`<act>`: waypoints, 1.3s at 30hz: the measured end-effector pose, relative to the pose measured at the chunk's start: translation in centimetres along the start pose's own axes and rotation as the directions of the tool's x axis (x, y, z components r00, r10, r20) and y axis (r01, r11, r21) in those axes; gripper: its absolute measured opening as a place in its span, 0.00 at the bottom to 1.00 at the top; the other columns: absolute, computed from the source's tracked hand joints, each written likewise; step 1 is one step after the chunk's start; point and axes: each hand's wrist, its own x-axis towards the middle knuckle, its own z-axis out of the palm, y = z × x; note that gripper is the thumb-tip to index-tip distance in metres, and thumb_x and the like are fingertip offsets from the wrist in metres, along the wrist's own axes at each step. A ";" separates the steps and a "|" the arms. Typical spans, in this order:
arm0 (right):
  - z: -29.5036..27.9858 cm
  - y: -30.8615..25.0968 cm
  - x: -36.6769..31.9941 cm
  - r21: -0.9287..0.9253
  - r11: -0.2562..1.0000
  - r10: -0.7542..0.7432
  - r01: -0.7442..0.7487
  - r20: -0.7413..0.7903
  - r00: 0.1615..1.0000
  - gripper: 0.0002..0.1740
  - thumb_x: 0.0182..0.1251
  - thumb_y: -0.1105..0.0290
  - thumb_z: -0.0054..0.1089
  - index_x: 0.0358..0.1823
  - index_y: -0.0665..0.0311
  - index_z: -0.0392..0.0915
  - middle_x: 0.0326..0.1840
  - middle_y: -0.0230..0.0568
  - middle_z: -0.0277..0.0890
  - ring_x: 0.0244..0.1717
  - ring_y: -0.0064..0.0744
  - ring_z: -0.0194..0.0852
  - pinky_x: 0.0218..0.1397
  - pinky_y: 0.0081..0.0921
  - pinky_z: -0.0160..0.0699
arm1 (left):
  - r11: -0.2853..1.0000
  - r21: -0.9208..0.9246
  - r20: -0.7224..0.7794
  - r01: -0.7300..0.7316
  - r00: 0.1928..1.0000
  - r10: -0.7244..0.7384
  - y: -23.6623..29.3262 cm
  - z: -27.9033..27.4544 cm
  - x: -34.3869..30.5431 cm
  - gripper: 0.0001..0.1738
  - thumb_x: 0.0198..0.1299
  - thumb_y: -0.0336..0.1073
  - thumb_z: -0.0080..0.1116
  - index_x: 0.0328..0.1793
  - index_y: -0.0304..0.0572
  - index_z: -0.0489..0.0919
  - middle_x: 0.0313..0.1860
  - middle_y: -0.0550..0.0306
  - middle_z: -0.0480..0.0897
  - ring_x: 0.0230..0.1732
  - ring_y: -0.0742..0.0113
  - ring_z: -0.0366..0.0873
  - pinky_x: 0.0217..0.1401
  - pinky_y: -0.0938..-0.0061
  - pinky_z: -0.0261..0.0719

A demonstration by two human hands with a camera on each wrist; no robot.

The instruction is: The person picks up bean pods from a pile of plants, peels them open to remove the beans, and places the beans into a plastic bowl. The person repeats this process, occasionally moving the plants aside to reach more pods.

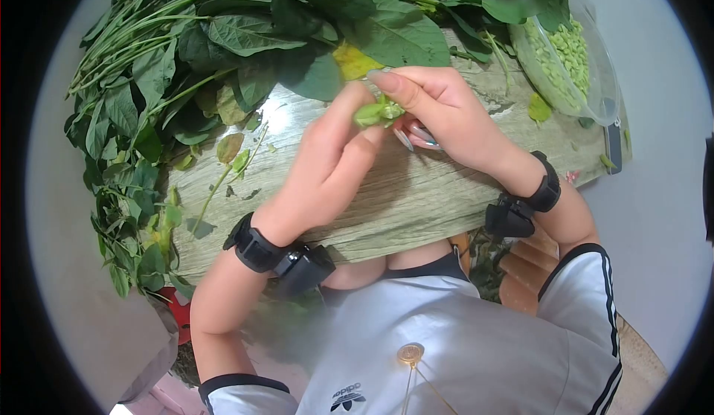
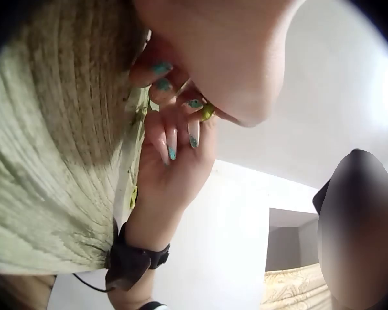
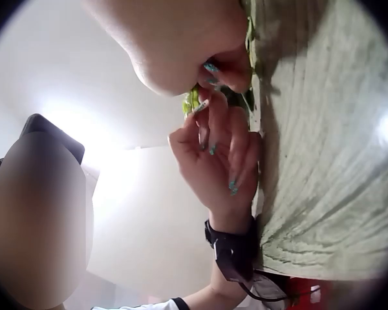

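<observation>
Over the near half of the table, both hands meet around a small bunch of green bean pods [image 1: 370, 115]. My left hand [image 1: 327, 158] pinches the pods between thumb and fingers. From the other side my right hand [image 1: 457, 121] has its thumb and index finger closed on the right end of the same pods, its other fingers curled beneath. A bit of green pod [image 2: 207, 112] peeks out between the fingers in the left wrist view. In the right wrist view, pale green pods [image 3: 191, 101] show at the left fingertips; the fingers hide the rest.
Leafy bean plants [image 1: 253, 36] are heaped along the back and left of the wood-grain table [image 1: 416, 207]. A clear plastic container [image 1: 595, 103] of shelled green beans [image 1: 569, 58] stands at the back right, beside a dark flat object [image 1: 613, 147]. Loose leaves and stem scraps lie about.
</observation>
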 end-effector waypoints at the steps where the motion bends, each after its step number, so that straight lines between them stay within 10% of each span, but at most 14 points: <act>1: -0.2 0.1 0.1 0.034 0.999 0.039 -0.040 0.033 0.999 0.17 0.77 0.61 0.52 0.46 0.69 0.82 0.28 0.41 0.80 0.25 0.26 0.75 0.29 0.26 0.72 | 0.993 0.066 -0.013 -0.095 0.995 0.096 -0.1 0.0 0.0 0.16 0.70 0.35 0.47 0.60 0.35 0.70 0.22 0.66 0.72 0.19 0.81 0.64 0.23 0.82 0.61; 5: -0.4 0.7 0.6 -0.373 0.891 -0.289 0.259 -0.027 0.957 0.14 0.74 0.63 0.55 0.41 0.66 0.83 0.28 0.41 0.78 0.27 0.30 0.75 0.29 0.29 0.73 | 0.987 -0.052 0.027 0.150 0.988 -0.149 1.7 -0.7 0.0 0.16 0.70 0.37 0.48 0.59 0.35 0.71 0.21 0.65 0.72 0.19 0.80 0.64 0.22 0.81 0.61; 7: -0.8 1.5 0.9 -0.676 0.537 -0.630 0.504 0.076 0.773 0.10 0.70 0.65 0.59 0.35 0.64 0.82 0.28 0.39 0.77 0.30 0.35 0.74 0.31 0.32 0.74 | 0.979 0.052 0.076 0.199 0.976 -0.202 2.0 -0.8 0.1 0.18 0.71 0.38 0.49 0.60 0.34 0.71 0.21 0.65 0.71 0.18 0.80 0.63 0.20 0.80 0.60; 13: -0.8 1.1 0.4 -0.791 0.298 -0.688 0.534 0.210 0.695 0.10 0.67 0.66 0.62 0.29 0.64 0.78 0.29 0.38 0.77 0.33 0.41 0.75 0.37 0.34 0.77 | 0.970 0.227 0.090 0.087 0.990 -0.109 1.6 -0.7 0.2 0.15 0.70 0.37 0.50 0.54 0.32 0.74 0.22 0.59 0.72 0.23 0.75 0.65 0.26 0.76 0.65; 26: -0.1 0.8 -0.3 -0.625 0.427 -0.708 0.653 0.218 0.671 0.13 0.67 0.65 0.61 0.27 0.65 0.74 0.28 0.43 0.75 0.34 0.46 0.76 0.39 0.37 0.78 | 0.858 0.436 0.299 -0.271 0.943 0.146 1.8 -1.6 -0.2 0.16 0.67 0.39 0.50 0.45 0.29 0.75 0.26 0.41 0.75 0.26 0.48 0.71 0.32 0.62 0.69; 29: -0.3 0.7 -0.4 -0.619 0.442 -0.692 0.650 0.225 0.685 0.13 0.66 0.64 0.62 0.27 0.63 0.74 0.27 0.39 0.76 0.33 0.40 0.77 0.35 0.31 0.78 | 0.905 0.376 0.278 -0.198 0.956 0.094 2.6 -1.0 -0.2 0.16 0.66 0.39 0.51 0.43 0.28 0.74 0.23 0.42 0.73 0.26 0.51 0.72 0.31 0.62 0.68; 31: -0.3 0.2 -0.7 -0.806 0.167 -0.693 0.568 0.313 0.649 0.11 0.65 0.64 0.62 0.26 0.60 0.75 0.26 0.34 0.76 0.32 0.34 0.77 0.30 0.27 0.77 | 0.940 0.331 0.248 0.079 0.954 -0.168 3.2 -0.8 -0.1 0.15 0.67 0.39 0.47 0.40 0.30 0.74 0.19 0.49 0.72 0.20 0.60 0.70 0.25 0.68 0.67; 34: -0.7 0.3 -0.4 -0.851 0.103 -0.671 0.515 0.323 0.667 0.10 0.64 0.63 0.62 0.27 0.57 0.77 0.27 0.30 0.78 0.32 0.31 0.77 0.27 0.26 0.77 | 0.937 0.077 0.268 0.341 0.898 -0.348 2.9 -0.6 0.1 0.17 0.67 0.40 0.41 0.36 0.33 0.73 0.16 0.56 0.69 0.14 0.68 0.65 0.18 0.74 0.64; 39: -1.2 0.5 -0.1 -0.863 0.085 -0.686 0.498 0.312 0.657 0.10 0.65 0.60 0.61 0.29 0.55 0.80 0.27 0.29 0.78 0.32 0.31 0.78 0.26 0.27 0.76 | 0.868 -0.175 0.351 0.465 0.853 -0.387 1.7 -1.0 0.9 0.16 0.67 0.41 0.37 0.32 0.37 0.68 0.16 0.61 0.64 0.11 0.72 0.60 0.12 0.78 0.60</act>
